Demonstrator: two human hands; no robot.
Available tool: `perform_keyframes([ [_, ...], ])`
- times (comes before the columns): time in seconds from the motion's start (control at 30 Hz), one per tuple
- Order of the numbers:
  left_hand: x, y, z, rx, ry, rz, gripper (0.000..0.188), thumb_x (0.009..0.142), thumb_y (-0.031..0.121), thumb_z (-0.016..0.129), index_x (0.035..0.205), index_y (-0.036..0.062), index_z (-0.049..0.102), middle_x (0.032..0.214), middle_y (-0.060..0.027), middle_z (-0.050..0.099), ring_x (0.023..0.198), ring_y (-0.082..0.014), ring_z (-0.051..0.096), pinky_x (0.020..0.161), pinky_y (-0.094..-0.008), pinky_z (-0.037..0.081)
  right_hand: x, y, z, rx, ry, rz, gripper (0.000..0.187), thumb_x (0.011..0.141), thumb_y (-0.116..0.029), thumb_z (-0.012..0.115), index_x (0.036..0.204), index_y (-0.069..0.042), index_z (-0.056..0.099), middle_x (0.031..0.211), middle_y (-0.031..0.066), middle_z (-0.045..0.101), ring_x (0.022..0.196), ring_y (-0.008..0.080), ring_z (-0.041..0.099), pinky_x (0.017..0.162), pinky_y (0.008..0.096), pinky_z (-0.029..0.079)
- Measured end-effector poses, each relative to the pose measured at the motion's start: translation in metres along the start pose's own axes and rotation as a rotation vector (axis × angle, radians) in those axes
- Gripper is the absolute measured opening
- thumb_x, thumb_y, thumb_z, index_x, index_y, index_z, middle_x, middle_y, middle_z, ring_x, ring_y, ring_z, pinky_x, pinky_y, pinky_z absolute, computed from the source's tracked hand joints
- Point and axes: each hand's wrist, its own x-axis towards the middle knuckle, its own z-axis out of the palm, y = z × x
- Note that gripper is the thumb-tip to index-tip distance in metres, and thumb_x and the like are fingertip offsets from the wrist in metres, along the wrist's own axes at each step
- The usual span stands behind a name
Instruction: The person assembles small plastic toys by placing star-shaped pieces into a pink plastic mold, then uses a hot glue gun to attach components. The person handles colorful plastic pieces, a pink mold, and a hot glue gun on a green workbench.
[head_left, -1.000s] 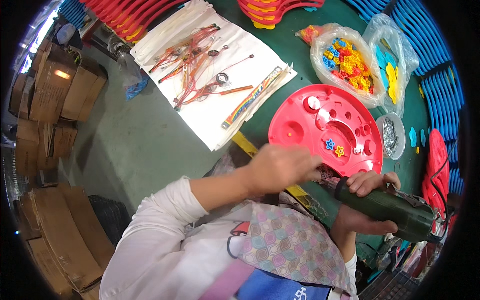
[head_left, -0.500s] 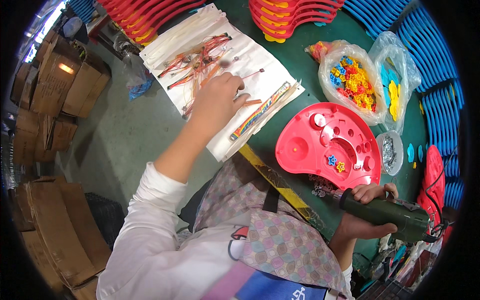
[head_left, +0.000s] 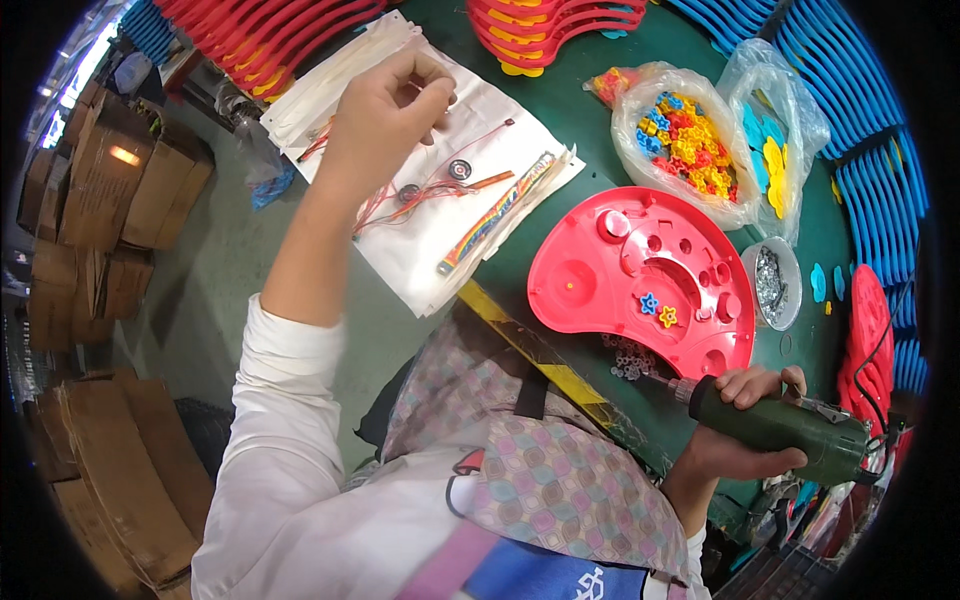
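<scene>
My left hand (head_left: 390,115) is over white paper sheets (head_left: 400,265), its fingers curled in; whatever they hold is hidden. Beside it lie red wires, an orange strip (head_left: 493,181) and small round black speakers (head_left: 459,170). My right hand (head_left: 735,450) grips a dark green electric screwdriver (head_left: 775,425), its bit pointing left at small clear plastic pieces (head_left: 630,360). Just beyond the tool rests a red curved plastic shell (head_left: 567,310), with a blue star piece (head_left: 649,303) and a yellow star piece (head_left: 667,317) in it.
Behind the shell are a bag of colored star pieces (head_left: 690,150) and a bag of flat blue and yellow parts (head_left: 775,175). A bowl of screws (head_left: 770,285) stands right of it. Stacked red shells (head_left: 550,30) and blue shells (head_left: 875,215) line the table; cartons (head_left: 125,470) fill the left.
My left hand has lifted up and left from the wire heap, and the round black speakers now show. The view has shifted slightly; my right hand keeps the screwdriver in the same place.
</scene>
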Motion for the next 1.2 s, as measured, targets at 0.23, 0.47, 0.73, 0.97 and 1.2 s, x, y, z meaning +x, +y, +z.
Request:
perform_keyframes([
  [0.23, -0.024, -0.056, 0.034, 0.932, -0.379, 0.169, 0.018, 0.089, 0.021, 0.066, 0.093, 0.0052, 0.072, 0.090, -0.0115, 0.069, 0.076, -0.0245, 0.067, 0.072, -0.0370, 0.053, -0.004, 0.001, -0.005, -0.007, 0.008, 0.013, 0.097, 0.082, -0.088, 0.046, 0.122, 0.000, 0.047, 0.067, 0.0057, 0.053, 0.057, 0.0176, 0.053, 0.058, 0.0324, 0.049],
  [0.47, 0.006, -0.044, 0.004, -0.207, -0.182, -0.241, 0.018, 0.090, 0.019, 0.062, 0.088, 0.0005, 0.064, 0.098, -0.0138, 0.069, 0.078, -0.0263, 0.067, 0.071, -0.0372, 0.057, 0.000, -0.001, -0.012, 0.012, 0.035, 0.039, 0.096, 0.082, -0.087, 0.047, 0.122, 0.001, 0.047, 0.067, 0.0063, 0.054, 0.058, 0.0183, 0.054, 0.059, 0.0328, 0.050],
  [0.73, 0.002, 0.037, 0.026, -1.086, -0.150, -0.244, 0.020, 0.101, 0.014, 0.053, 0.114, -0.0013, 0.055, 0.121, -0.0255, 0.061, 0.097, -0.0331, 0.072, 0.073, -0.0315, 0.064, 0.003, 0.001, -0.016, 0.104, 0.019, 0.073, 0.095, 0.084, -0.085, 0.047, 0.124, 0.001, 0.047, 0.068, 0.0072, 0.054, 0.062, 0.0204, 0.057, 0.060, 0.0350, 0.051],
  [0.97, -0.052, 0.016, 0.104, -0.517, -0.512, -0.378, 0.019, 0.095, 0.008, 0.066, 0.112, 0.0007, 0.061, 0.098, -0.0108, 0.070, 0.085, -0.0159, 0.069, 0.069, -0.0263, 0.057, 0.011, 0.000, -0.021, 0.166, -0.033, 0.065, 0.098, 0.084, -0.089, 0.039, 0.126, 0.000, 0.046, 0.071, 0.0078, 0.057, 0.063, 0.0212, 0.058, 0.062, 0.0373, 0.053],
  [1.2, -0.060, 0.040, 0.175, -0.118, -0.743, -0.071, 0.022, 0.088, 0.009, 0.076, 0.105, -0.0011, 0.065, 0.090, -0.0060, 0.071, 0.075, -0.0117, 0.066, 0.065, -0.0255, 0.053, 0.040, -0.011, -0.029, 0.379, 0.029, 0.063, 0.099, 0.082, -0.091, 0.040, 0.129, -0.004, 0.052, 0.074, 0.0080, 0.058, 0.066, 0.0215, 0.059, 0.065, 0.0406, 0.054],
])
